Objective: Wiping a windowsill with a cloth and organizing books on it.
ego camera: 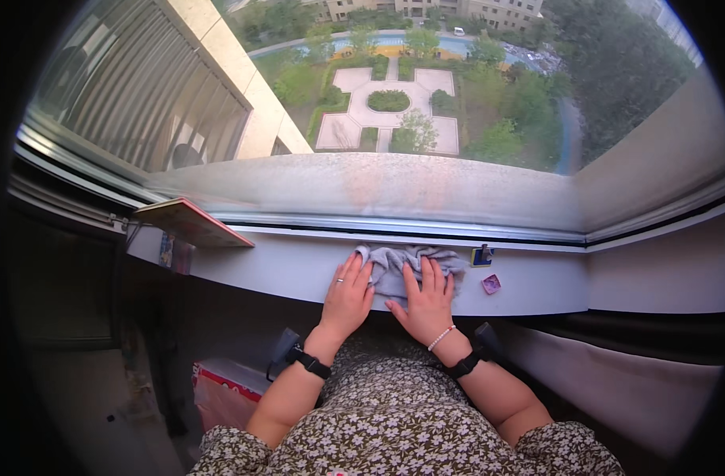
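Observation:
A crumpled grey cloth (392, 276) lies on the white windowsill (279, 268), up against the window frame. My left hand (347, 291) rests on the cloth's left end with its fingers stretched forward; a ring is on one finger. On the right part of the cloth, my right hand (425, 294) lies palm down, fingers spread and thumb pointing left. Both hands press flat rather than grip. Just right of the cloth are a small blue and yellow object (482, 256) with a dark clip on it and a small pink box (491, 284).
A thin book or board (199, 223) leans at the sill's left, beside a small patterned box (175, 253). The window glass (392, 184) rises beyond the sill. A red and pink bag (225, 392) stands below left, and pale fabric (624, 369) hangs below right.

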Demonstrator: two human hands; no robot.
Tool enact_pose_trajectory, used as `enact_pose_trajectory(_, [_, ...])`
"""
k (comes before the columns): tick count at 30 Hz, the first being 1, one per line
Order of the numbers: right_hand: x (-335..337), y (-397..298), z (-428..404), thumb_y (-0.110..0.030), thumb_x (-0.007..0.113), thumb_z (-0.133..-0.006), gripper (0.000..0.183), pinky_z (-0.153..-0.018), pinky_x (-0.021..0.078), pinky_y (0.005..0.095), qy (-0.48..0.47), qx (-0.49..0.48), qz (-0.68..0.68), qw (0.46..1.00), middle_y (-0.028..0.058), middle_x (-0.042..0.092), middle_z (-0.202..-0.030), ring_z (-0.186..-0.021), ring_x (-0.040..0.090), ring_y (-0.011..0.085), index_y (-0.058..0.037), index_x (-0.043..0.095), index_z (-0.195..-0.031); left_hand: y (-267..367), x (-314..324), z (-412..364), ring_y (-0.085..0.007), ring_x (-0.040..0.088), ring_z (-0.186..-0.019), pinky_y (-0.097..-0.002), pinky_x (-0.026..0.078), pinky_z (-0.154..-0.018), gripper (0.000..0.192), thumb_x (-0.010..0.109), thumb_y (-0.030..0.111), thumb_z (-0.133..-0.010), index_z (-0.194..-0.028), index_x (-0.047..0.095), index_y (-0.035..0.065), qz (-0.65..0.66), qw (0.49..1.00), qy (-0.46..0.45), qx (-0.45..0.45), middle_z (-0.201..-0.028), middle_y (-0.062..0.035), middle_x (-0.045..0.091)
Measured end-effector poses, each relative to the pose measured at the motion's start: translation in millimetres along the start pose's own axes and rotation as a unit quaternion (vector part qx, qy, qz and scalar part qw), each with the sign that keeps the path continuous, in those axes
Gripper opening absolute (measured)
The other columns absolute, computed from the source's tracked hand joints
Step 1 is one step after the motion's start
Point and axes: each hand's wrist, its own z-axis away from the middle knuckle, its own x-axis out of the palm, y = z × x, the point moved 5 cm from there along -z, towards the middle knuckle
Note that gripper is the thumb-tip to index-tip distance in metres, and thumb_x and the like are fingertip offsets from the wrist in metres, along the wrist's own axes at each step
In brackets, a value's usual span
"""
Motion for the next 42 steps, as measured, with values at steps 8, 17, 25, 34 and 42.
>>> enact_pose_trajectory(8, [48.4,-59.8,-27.6,-0.054,0.073,-0.086,0.079,-0.115,0.0164,0.0732,0.003,0.027,0.020,0.999,0.0263,0.033,-0.154,-0.147,0.026,0.0459,-0.0087,0.050,-0.147,-58.2,-30.6,17.5,-0.0362,0.048,-0.142,-0.0552,0.036,-0.118,0.053,0.070,0.021,-0.091,-0.139,0.056,0.0016,-0.020,1.000,0.006,-0.002,-0.148,-0.0217,0.051])
enact_pose_trajectory(17, [117.5,-169.8,-62.5,-0.045,0.074,-0.087,0.072,-0.117,0.0157,0.0710,0.028,0.003,0.058,0.998,0.0261,0.035,-0.152,-0.146,0.028,0.0466,-0.0091,0.051,-0.145,-174.0,-93.2,53.1,-0.0363,0.044,-0.145,-0.0527,0.033,-0.120,0.052,0.070,0.022,-0.090,-0.136,0.058,-0.0001,0.007,1.000,0.005,0.017,-0.147,-0.0228,0.052])
enact_pose_trajectory(25, [147.6,-238.3,-83.7,-0.033,0.073,-0.084,0.057,-0.117,0.0173,0.0718,0.056,0.008,0.041,0.998,0.0233,0.042,-0.148,-0.145,0.034,0.0441,-0.0112,0.059,-0.135,-237.8,-133.3,80.7,-0.0385,0.046,-0.142,-0.0483,0.040,-0.116,0.045,0.071,0.020,-0.091,-0.132,0.062,0.0023,0.072,0.996,-0.020,0.055,-0.144,-0.0225,0.053])
enact_pose_trajectory(34, [123.9,-171.1,-61.7,-0.010,0.064,-0.085,0.030,-0.119,0.0254,0.0633,0.134,0.104,0.047,0.984,0.0162,0.054,-0.144,-0.141,0.045,0.0375,-0.0096,0.062,-0.115,-383.6,-220.6,131.3,-0.0141,0.057,-0.091,-0.0288,0.051,-0.074,0.032,0.060,0.011,-0.103,-0.130,0.047,0.0008,0.303,0.860,0.354,-0.208,-0.112,-0.0078,0.056])
enact_pose_trajectory(42, [117.5,-147.9,-48.3,-0.011,0.062,-0.085,0.036,-0.117,0.0275,0.0637,0.153,0.171,0.112,0.967,0.0231,0.049,-0.147,-0.141,0.043,0.0423,-0.0081,0.060,-0.121,-435.4,-213.2,115.8,-0.0080,0.058,-0.085,-0.0265,0.050,-0.078,0.022,0.060,0.014,-0.106,-0.127,0.061,0.0057,0.415,0.851,0.232,-0.224,-0.097,-0.0003,0.061])
